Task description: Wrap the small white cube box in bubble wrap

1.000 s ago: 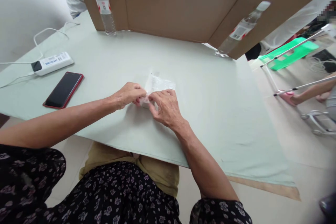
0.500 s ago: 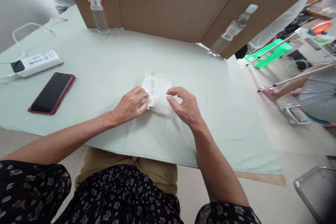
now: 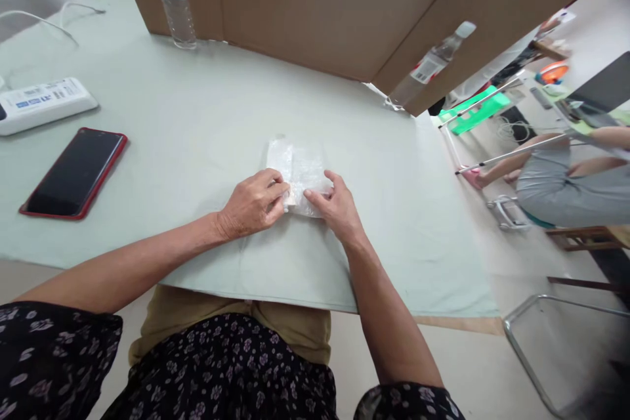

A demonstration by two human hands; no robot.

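A crinkled sheet of clear bubble wrap (image 3: 308, 167) lies on the cloth-covered table in front of me, its left part folded over. A small beige piece (image 3: 291, 195) shows at its near left edge; its kind is too small to make out. My left hand (image 3: 256, 202) is closed, fingertips and thumb pinching the wrap's left edge beside that piece. At the right side, my right hand (image 3: 339, 205) has its thumb over the wrap and its fingers at the edge, gripping it; the fingertips are partly hidden.
A red-cased phone (image 3: 73, 172) and a white power strip (image 3: 49, 105) lie on the left. Two water bottles (image 3: 178, 16) stand against a cardboard panel (image 3: 315, 6) at the back. Beyond the table's right edge are a person's legs (image 3: 546, 177), a green stool (image 3: 477, 110) and a metal-framed chair (image 3: 529, 367).
My right hand has moved left onto the wrap, its thumb now over it and the fingers closed at the edge. My left hand stays pinched at the left edge. The camera view has shifted.
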